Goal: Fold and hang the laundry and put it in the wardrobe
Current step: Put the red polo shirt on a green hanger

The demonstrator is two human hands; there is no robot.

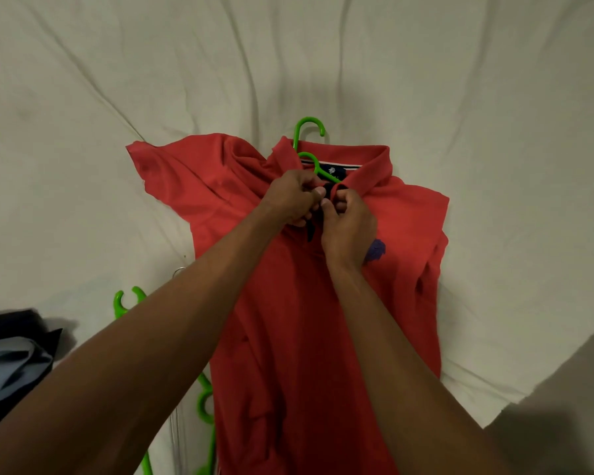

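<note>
A red polo shirt (288, 320) lies face up on the white bed sheet (460, 97), collar at the far end. A green hanger (307, 132) sits inside it, its hook sticking out past the collar. My left hand (290, 198) and my right hand (348, 224) meet at the dark button placket (328, 195) just below the collar, each pinching one side of it. A purple logo (376, 250) shows on the chest beside my right hand.
More green hangers (204, 402) lie on the sheet to the left of the shirt, partly under my left forearm. A pile of dark and light blue clothes (11, 358) sits at the left edge. The bed's edge runs along the lower right.
</note>
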